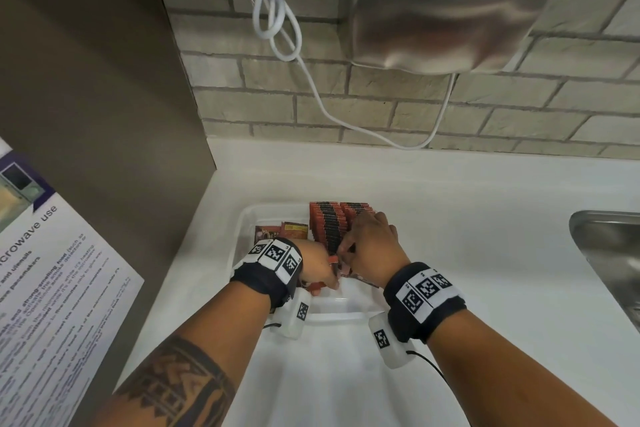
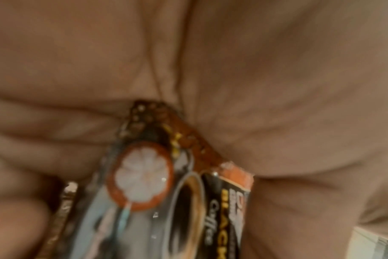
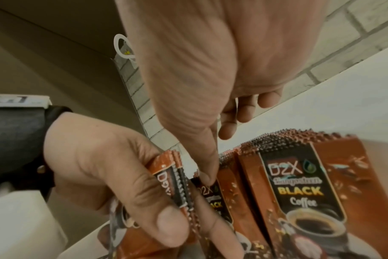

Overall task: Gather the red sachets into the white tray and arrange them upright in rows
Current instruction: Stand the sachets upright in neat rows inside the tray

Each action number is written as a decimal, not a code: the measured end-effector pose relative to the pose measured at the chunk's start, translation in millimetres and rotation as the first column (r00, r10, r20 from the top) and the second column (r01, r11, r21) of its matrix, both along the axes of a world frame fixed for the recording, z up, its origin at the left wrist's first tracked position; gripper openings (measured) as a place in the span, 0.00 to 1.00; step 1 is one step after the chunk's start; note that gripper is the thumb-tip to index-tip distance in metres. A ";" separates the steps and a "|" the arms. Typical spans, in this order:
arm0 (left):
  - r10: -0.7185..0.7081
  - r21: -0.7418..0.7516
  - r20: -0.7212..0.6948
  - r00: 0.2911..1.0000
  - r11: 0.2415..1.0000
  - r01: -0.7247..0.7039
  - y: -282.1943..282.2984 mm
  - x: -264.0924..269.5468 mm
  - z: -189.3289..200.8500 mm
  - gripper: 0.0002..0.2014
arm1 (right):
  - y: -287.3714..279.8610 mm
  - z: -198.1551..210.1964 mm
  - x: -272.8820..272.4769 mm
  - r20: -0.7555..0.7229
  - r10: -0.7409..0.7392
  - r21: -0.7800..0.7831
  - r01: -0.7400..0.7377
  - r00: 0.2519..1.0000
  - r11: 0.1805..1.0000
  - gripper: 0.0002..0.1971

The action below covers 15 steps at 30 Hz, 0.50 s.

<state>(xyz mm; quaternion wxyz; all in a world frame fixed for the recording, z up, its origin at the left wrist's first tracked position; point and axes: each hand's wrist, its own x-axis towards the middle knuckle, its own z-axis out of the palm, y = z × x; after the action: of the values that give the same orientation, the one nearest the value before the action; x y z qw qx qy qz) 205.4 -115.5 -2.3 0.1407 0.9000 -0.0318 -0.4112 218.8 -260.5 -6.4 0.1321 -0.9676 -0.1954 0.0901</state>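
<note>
Sachets point(image 3: 299, 189): flat foil packs, red-brown with a black label panel, serrated top edges. My read is that they weigh next to nothing, flex easily and are slick face to face, so a stack will want to fan or slide unless squeezed flat.

Best hold, as I judge it: pinch across the faces near the top seam, thumb one side, fingers the other. The crimped seam is the stiffest part and gives some bite. A grip low on the body would likely let them bow.

Left hand point(image 3: 104, 168): grip narrow, pinching a small stack point(image 3: 177, 182) of several sachets between thumb and fingers, edges roughly aligned. In the left wrist view the stack point(image 2: 188, 184) fills the palm, print blurred.

Right hand point(image 1: 372, 246): thumb point(image 3: 207, 177) pressed on the top of a standing sachet at the near end of the row, fingers loosely bent over the row behind it. No sachet held that I can make out; it looks like steadying or parting the row.

Rows point(image 1: 330, 224): two packed lines standing upright at the tray's far right. A few loose sachets point(image 1: 294, 230) lie flat at the left.

Tray point(image 1: 247, 218): white, shallow, on the white counter point(image 1: 485, 253). Sink point(image 1: 609, 253) at right, brick wall point(image 1: 242, 100) behind, hand dryer point(image 1: 450, 3) above with white cable point(image 1: 311, 80) trailing down. Notice sheet point(image 1: 52, 270) at left.

Risk, in my view: a standing row leans and topples domino-fashion if its open end is left unsupported while the stack goes in.
</note>
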 end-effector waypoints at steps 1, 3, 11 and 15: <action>0.002 0.000 0.000 1.000 1.000 -0.002 0.2 0.8 -0.7 0.17 | -0.2 -0.6 0.6 -0.001 0.007 0.005 -0.007 1.000 1.000 0.07; 0.000 0.003 -0.001 1.000 1.000 0.000 -0.3 1.2 -0.6 0.17 | 0.0 -0.3 0.8 -0.007 0.008 0.026 -0.007 1.000 1.000 0.07; -0.002 -0.013 -0.006 1.000 1.000 0.002 0.7 0.4 -5.5 0.18 | -5.5 0.4 2.8 -0.014 0.000 0.129 0.001 1.000 0.992 0.04; 0.028 -0.039 -0.014 1.000 0.999 -0.028 2.4 -3.4 -3.3 0.18 | -8.8 3.1 6.9 -0.005 -0.035 0.195 0.035 0.999 0.980 0.05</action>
<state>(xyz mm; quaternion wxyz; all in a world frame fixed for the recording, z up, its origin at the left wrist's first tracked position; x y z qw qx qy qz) 202.0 -113.1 -5.6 0.1642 0.8946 -0.0262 -0.4147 225.7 -269.4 -3.3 0.2279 -0.9532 -0.1861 0.0688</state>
